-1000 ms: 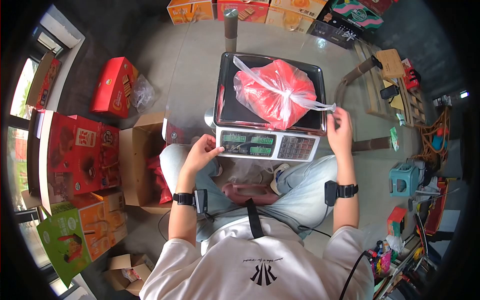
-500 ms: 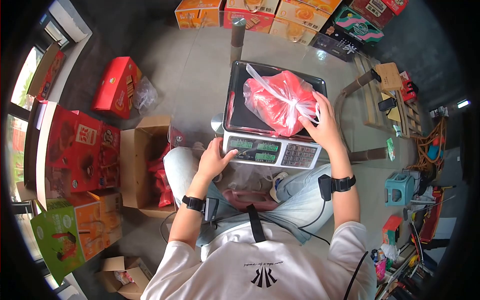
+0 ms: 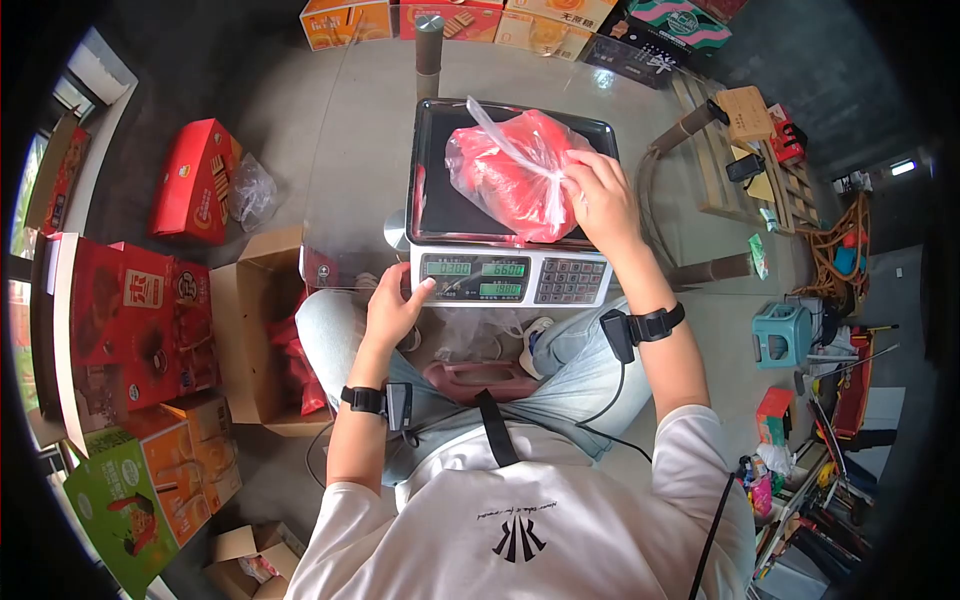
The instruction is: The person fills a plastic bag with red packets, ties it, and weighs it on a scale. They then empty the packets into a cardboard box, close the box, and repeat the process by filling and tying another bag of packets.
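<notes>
I have my right hand (image 3: 600, 198) curled closed on the gathered neck of a red-filled clear bag (image 3: 500, 180) atop a scale (image 3: 536, 268); my left hand (image 3: 394, 310), partly open, touches the scale's near-left corner.

Bag (image 3: 510, 165) sits on the scale (image 3: 525, 284), right hand (image 3: 602, 203) on it, left hand (image 3: 393, 310) at the scale's left edge. Carton (image 3: 240, 335) stands left, stool (image 3: 782, 335) right, boxes (image 3: 548, 32) behind.
</notes>
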### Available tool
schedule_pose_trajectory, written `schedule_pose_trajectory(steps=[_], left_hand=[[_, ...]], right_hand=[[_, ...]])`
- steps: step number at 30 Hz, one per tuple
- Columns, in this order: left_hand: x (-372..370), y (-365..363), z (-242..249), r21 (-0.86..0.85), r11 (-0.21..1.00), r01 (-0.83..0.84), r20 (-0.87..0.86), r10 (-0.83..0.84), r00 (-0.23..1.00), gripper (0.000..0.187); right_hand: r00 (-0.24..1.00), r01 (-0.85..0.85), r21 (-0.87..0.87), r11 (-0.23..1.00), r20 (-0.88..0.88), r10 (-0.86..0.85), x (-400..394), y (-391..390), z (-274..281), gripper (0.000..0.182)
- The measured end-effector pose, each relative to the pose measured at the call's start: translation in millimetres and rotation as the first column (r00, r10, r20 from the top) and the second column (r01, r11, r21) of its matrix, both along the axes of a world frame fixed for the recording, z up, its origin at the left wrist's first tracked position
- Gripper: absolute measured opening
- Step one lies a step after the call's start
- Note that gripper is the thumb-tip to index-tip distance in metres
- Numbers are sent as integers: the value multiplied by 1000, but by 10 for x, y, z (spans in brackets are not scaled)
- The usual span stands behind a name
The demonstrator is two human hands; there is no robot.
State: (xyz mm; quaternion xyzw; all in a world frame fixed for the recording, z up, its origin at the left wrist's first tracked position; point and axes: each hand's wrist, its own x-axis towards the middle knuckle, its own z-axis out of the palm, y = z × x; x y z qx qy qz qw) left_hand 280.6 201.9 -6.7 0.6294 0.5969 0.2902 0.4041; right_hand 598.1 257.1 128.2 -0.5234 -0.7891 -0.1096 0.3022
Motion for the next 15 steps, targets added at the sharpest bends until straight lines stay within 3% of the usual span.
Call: schedule_pose_trajectory(steps=[9, 13, 15], left_hand=[[2, 8, 31, -31, 999, -9, -7, 9, 1000, 51], [-17, 23, -63, 18, 1000, 25, -40, -24, 999, 51], [-24, 56, -34, -38, 999, 22, 47, -20, 999, 49]], right_hand=[[1000, -14, 100, 995, 0, 14, -26, -275, 301, 16], [994, -42, 109, 993, -93, 52, -219, -582, 649, 15], [957, -106, 75, 992, -264, 122, -330, -699, 743, 12]])
